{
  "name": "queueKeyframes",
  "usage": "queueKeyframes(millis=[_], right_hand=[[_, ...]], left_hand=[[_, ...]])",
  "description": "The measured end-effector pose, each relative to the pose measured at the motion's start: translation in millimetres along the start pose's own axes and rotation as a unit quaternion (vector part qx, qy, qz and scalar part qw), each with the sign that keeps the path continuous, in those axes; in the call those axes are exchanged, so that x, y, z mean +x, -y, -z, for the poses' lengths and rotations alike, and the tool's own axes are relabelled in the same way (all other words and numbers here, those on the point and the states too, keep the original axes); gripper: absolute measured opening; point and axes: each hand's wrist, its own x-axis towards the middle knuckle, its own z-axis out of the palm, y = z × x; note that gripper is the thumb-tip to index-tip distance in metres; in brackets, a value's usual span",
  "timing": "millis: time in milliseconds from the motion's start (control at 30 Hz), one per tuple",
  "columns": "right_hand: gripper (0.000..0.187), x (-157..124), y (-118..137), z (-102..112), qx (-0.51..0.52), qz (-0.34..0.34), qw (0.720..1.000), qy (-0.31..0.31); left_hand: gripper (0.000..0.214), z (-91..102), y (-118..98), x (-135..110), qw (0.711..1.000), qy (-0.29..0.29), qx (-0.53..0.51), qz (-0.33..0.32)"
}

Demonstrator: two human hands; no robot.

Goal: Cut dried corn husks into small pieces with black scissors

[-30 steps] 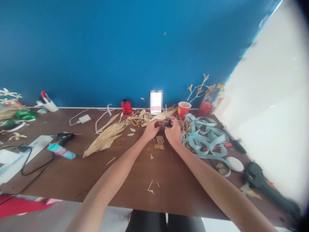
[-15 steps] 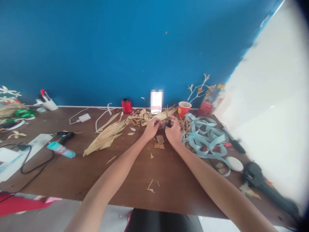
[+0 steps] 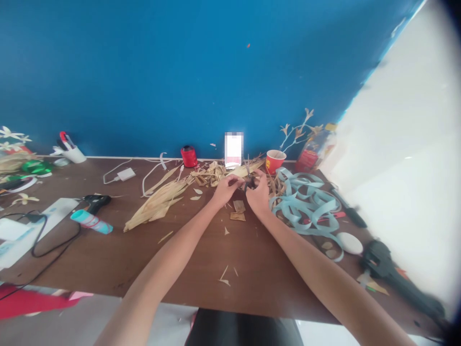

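My right hand (image 3: 259, 191) is closed round the dark handles of a pair of scissors (image 3: 249, 183), whose blades point up and away from me. Just left of it, my left hand (image 3: 226, 188) is closed in a pinch; whatever lies between its fingertips is too small to make out. Behind both hands spreads a heap of dried husk pieces (image 3: 212, 174). Two small brown husk squares (image 3: 238, 217) lie on the table below the hands. A larger bundle of pale dried husk (image 3: 158, 204) rests to the left.
Tangled light-blue ribbon (image 3: 306, 202) lies right of my hand, beside a red paper cup (image 3: 274, 162). A black glue gun (image 3: 382, 264) is at the right edge. Left are a blue roll (image 3: 91, 221), a white charger (image 3: 126, 174) and a cup of pens (image 3: 75, 154). A bright phone-like screen (image 3: 233, 150) stands behind.
My left hand's fingers have shifted slightly, with fingertips now a little closer to the scissors. My right hand stays in nearly the same place with the scissors.
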Motion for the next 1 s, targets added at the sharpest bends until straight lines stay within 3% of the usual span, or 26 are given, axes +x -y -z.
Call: queueKeyframes(millis=[233, 600, 1000], right_hand=[[0.062, 2.5, -6.4, -4.4, -0.008, -0.006, 1.0, 0.022], [0.062, 0.6, 0.5, -2.4, 0.032, -0.002, 0.999, 0.007], [0.06, 2.3, -2.0, -1.9, 0.028, -0.015, 0.999, -0.004]], left_hand=[[0.024, 0.1, 3.2, 2.3, 0.995, -0.067, -0.029, 0.065], [0.028, -0.5, 2.5, -1.0, 0.999, -0.032, -0.019, 0.014], [0.03, 0.1, 1.2, -1.2, 0.999, -0.012, -0.003, 0.032]])
